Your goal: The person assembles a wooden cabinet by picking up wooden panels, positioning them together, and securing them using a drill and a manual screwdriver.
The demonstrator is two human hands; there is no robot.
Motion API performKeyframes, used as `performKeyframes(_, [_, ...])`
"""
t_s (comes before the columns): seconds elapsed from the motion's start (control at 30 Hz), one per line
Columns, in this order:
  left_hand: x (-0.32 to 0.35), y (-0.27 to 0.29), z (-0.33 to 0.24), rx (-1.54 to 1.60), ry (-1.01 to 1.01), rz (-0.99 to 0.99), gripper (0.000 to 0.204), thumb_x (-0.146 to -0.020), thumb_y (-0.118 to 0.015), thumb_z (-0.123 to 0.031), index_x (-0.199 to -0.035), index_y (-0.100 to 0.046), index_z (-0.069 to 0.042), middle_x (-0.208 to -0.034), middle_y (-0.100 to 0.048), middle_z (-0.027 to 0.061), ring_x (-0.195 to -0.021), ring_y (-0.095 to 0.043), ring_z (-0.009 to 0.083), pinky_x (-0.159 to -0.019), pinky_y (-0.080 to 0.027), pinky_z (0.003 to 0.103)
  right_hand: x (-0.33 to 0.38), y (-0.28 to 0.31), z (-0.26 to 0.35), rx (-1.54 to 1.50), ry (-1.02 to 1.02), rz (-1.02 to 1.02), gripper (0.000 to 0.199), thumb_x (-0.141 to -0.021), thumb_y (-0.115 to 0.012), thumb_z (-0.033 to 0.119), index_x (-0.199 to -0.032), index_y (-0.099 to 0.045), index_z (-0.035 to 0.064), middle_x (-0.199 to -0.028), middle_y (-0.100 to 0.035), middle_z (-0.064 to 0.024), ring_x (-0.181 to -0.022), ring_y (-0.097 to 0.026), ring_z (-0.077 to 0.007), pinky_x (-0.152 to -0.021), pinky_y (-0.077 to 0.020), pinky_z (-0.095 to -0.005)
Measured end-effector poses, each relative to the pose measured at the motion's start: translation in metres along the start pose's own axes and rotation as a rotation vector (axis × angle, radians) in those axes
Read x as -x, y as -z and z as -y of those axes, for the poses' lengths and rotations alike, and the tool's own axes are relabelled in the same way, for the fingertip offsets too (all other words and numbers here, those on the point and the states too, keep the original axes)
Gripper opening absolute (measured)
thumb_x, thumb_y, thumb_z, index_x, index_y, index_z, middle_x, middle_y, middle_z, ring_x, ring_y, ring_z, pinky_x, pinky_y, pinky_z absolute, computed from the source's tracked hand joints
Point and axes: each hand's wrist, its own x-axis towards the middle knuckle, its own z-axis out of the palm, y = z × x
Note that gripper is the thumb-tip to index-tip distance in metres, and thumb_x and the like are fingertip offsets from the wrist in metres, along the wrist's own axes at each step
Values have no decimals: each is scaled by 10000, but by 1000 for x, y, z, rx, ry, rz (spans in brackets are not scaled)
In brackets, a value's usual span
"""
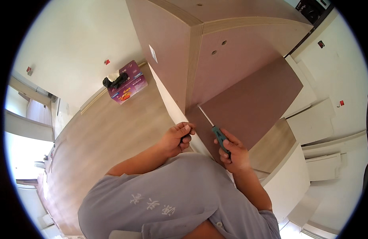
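Observation:
My right hand (235,153) is closed around the dark green handle of a screwdriver (220,139). Its thin metal shaft points up and left, with the tip close to the lower corner where two mauve panels meet. To the left of it, my left hand (176,138) is closed in a pinch, and something small and dark shows between its fingers, too hidden to name. Both hands are over the near edge of a mauve horizontal panel (251,103). Above them rises a mauve upright panel (235,59) with pale edging and two small holes.
A purple cardboard box (128,85) with a black bundle (115,81) on top stands against the left wall on the wood-look floor (124,127). White panels (311,123) lean at the right. A white board edge (285,179) runs beside my right arm.

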Motion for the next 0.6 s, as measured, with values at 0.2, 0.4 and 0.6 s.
performKeyframes(0.2, [3,5,-4,52,-6,-5,249,-1063,-614,-303,-1222,-617,-111,-983,-568,3,-685,-432,78,-546,-353,218,-14,2,4,-189,-329,223,547,-988,-671,199,-1476,-504,17,-1150,-701,-126,-803,-678,-175,-693,-565,-333])
performKeyframes(0.4, [9,-1,-10,40,-25,5,295,-1065,-610,-305,-1255,-641,-82,-947,-562,-23,-700,-455,79,-550,-351,231,-25,1,5,8,-305,403,664,-899,-767,307,-1439,-524,6,-1084,-695,-138,-910,-678,-234,-863,-536,-348])
performKeyframes(0.6, [-10,25,-7,66,15,133,368,-1036,-640,-322,-1340,-576,-124,-1012,-527,15,-746,-460,83,-576,-382,231,-43,23,-7,-367,-442,575,712,-899,-779,374,-1456,-523,13,-1063,-674,-103,-980,-625,-204,-899,-507,-341])
